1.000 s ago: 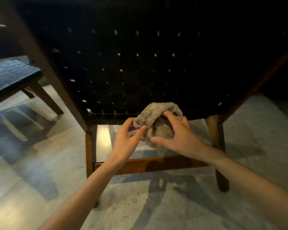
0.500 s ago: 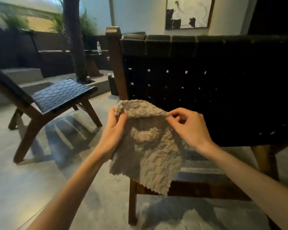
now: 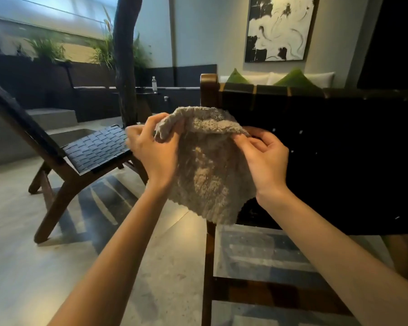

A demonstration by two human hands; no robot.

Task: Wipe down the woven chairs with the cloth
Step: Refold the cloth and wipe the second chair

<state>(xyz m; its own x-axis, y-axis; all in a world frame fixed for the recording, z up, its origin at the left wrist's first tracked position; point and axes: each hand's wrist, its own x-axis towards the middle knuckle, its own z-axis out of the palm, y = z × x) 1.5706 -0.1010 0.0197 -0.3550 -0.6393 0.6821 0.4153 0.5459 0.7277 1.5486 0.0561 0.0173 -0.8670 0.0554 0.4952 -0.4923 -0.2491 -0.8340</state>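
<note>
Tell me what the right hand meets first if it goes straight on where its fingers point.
The right hand pinches the cloth, fingers pointing up-left along its top edge; beyond the cloth it would probably meet the left hand, though depth is unclear.

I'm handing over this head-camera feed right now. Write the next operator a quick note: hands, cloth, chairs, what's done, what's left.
Hands: the left hand grips the cloth at its top left edge, and the right hand pinches the top right edge.
Things: the cloth hangs spread between both hands, in front of the woven back of the near chair. Whether it touches the weave cannot be told. The second chair stands apart to the left, with neither hand on it.
Done: the cloth is in hand and opened out. No wiped surface can be told.
Left: press the cloth to the near chair and wipe, then likely wipe the second chair.
</note>
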